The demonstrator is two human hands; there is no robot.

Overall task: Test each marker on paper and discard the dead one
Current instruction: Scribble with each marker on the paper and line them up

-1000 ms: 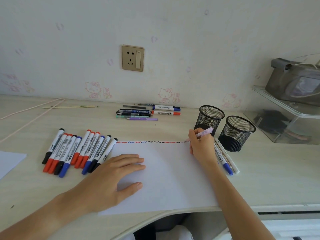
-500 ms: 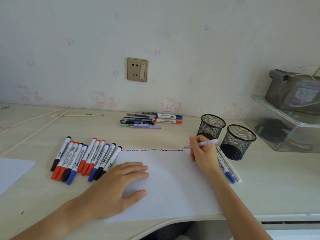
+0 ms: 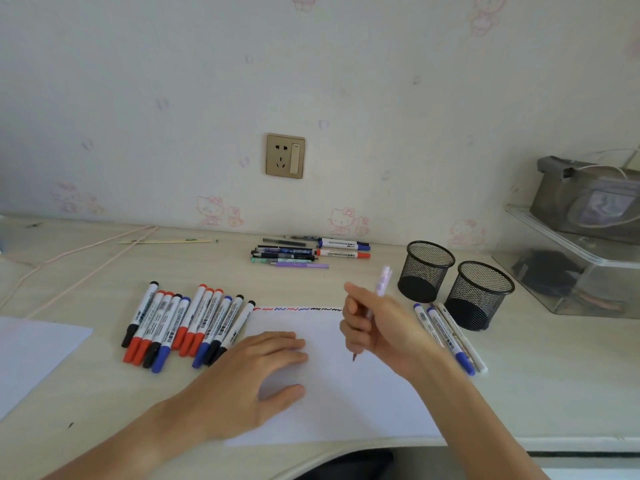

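Note:
A white sheet of paper (image 3: pixel 346 403) lies at the desk's front edge, with a row of red, blue and black squiggles (image 3: pixel 298 309) along its top edge. My left hand (image 3: pixel 256 372) rests flat on the sheet with fingers spread. Raised above the paper, my right hand (image 3: pixel 381 334) grips a pale pink pen (image 3: pixel 382 280), tip pointing down toward me. Several capped red, blue and black markers (image 3: pixel 183 323) lie in a row left of the paper. Three more markers (image 3: pixel 450 337) lie right of it.
Two black mesh cups (image 3: pixel 424 270) (image 3: pixel 479 294) stand at the right behind the paper. A cluster of pens and markers (image 3: pixel 308 252) lies near the wall. A clear plastic tray (image 3: pixel 581 265) sits far right. Another sheet (image 3: pixel 31 355) lies far left.
My right hand has lifted the pink pen off the top edge of the paper and swung it back toward me, tip now hanging over the sheet's middle. My left hand has stayed put.

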